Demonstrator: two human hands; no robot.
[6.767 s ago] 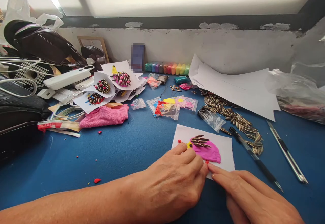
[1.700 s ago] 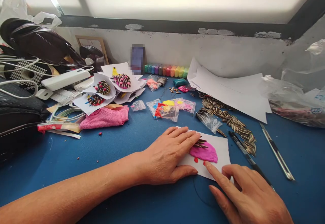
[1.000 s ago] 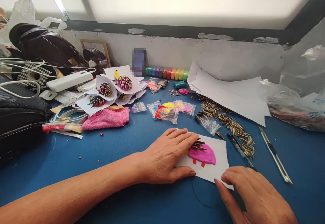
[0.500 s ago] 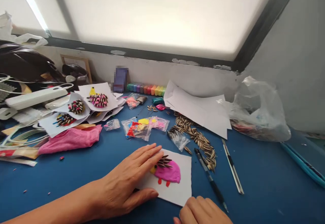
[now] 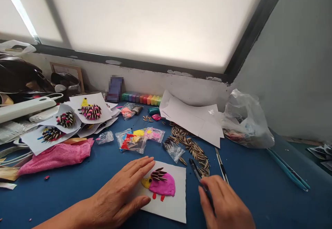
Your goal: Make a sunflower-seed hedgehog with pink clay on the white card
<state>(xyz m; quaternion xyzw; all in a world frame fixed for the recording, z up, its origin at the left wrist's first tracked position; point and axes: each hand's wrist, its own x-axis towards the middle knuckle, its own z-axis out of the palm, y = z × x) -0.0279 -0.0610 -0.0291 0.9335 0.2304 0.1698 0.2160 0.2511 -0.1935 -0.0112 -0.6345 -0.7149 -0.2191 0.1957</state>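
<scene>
My left hand [image 5: 124, 191] lies flat with its fingers stretched out over the left edge of a white paper card [image 5: 176, 208]. On the card is a clay hedgehog [image 5: 164, 184] with a pink body, a yellow head and red feet. Several sunflower seeds [image 5: 158, 175] stand as spines behind its head. My right hand [image 5: 223, 201] hovers over a black pen [image 5: 195, 170], thumb and bent index finger a little apart, nearest the lower end of a pile of sunflower seeds [image 5: 194, 147]. I see nothing held; part of the pen is hidden under this hand.
Clay packets [image 5: 138, 139] and a crumpled clear bag [image 5: 175, 151] lie beyond the card. A craft knife [image 5: 221, 165] lies right of the seeds. White sheets [image 5: 192, 118] and a plastic bag [image 5: 246, 125] stand behind. Finished hedgehog cards [image 5: 90, 111] and a pink cloth [image 5: 59, 156] are left.
My right hand has moved from the card's lower right corner up and right, over the pen by the seeds. My left hand stays on the card. The view has shifted right.
</scene>
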